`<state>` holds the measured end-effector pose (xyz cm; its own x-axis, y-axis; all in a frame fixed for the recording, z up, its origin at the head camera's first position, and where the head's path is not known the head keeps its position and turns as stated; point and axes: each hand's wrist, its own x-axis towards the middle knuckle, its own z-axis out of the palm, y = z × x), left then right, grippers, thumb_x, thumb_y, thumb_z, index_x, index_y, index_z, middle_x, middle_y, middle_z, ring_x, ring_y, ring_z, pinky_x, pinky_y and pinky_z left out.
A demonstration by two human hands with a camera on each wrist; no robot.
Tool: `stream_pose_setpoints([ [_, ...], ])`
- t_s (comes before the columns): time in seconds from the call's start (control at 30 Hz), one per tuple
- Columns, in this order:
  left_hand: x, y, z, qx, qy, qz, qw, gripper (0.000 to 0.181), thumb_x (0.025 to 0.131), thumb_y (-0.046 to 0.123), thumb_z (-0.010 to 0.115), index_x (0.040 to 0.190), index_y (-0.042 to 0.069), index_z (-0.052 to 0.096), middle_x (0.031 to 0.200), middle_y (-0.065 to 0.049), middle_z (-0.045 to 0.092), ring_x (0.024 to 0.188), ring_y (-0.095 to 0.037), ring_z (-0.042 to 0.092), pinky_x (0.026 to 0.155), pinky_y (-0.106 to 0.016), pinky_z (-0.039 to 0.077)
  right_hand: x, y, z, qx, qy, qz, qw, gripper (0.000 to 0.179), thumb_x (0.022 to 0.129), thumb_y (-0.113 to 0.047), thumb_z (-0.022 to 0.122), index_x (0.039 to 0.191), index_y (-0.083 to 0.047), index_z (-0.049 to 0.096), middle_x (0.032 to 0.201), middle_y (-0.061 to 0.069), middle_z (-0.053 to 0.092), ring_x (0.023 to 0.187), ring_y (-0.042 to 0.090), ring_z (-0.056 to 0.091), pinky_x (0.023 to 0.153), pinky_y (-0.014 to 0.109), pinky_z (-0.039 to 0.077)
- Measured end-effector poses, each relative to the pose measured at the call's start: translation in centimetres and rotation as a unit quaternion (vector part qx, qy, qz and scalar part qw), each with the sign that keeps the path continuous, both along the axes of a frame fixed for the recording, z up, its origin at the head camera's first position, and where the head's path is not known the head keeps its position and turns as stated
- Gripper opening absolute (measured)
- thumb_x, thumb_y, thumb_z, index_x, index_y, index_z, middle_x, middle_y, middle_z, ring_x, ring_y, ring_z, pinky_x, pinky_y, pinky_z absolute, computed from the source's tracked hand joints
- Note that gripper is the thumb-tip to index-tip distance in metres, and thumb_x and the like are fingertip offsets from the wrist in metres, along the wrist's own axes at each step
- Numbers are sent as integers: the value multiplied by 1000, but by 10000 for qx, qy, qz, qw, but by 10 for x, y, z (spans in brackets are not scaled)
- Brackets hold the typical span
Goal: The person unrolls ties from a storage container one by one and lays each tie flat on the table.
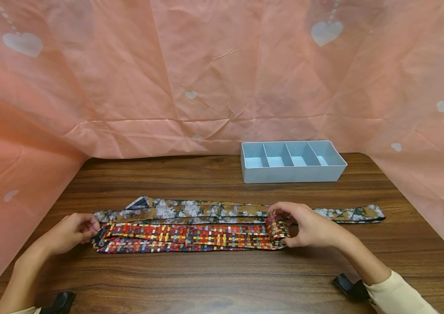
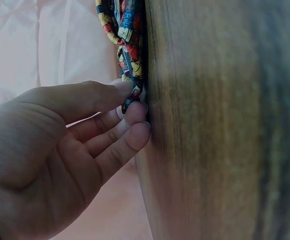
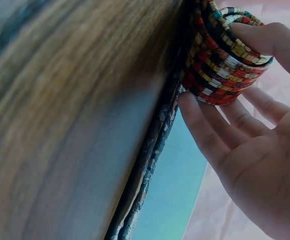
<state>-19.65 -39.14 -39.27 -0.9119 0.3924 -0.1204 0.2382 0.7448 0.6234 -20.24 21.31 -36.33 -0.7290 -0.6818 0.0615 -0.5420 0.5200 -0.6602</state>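
A multicoloured checked necktie [image 1: 222,237] lies folded lengthwise across the table, its right part wound into a roll [image 1: 276,227]. My right hand [image 1: 310,226] holds that roll between thumb and fingers; the right wrist view shows the coiled layers [image 3: 225,65] under the thumb. At the opposite end, my left hand [image 1: 70,232] pinches the tie's folded tip [image 2: 131,97] between thumb and fingers. Just behind lies a floral necktie [image 1: 190,210] in brown and white, stretched flat, partly hidden by my right hand.
A pale blue box [image 1: 294,174] with several compartments stands behind the ties, right of centre. Pink cloth with hearts [image 1: 206,87] hangs round the back and sides of the wooden table [image 1: 190,279]. A black wrist strap [image 1: 350,288] is on my right forearm.
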Motion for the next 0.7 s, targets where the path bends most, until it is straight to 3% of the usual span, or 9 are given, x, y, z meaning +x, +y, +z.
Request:
stream_pose_setpoints([
  [0.27, 0, 1, -1, 19, 88, -8, 10000, 18, 86, -18, 58, 89, -1, 63, 77, 1, 57, 63, 0, 49, 53, -24, 47, 1, 1, 0, 224, 96, 49, 9997, 63, 76, -6, 86, 133, -2, 57, 110, 2, 67, 91, 8, 64, 73, 29, 58],
  [0.7, 1, 0, -1, 36, -10, 16, 10000, 17, 86, -17, 58, 90, -1, 63, 78, 0, 58, 64, -1, 50, 54, -24, 48, -1, 2, -2, -22, 50, 35, 10000, 62, 76, -2, 86, 131, -1, 59, 111, 3, 69, 96, 11, 67, 76, 32, 61],
])
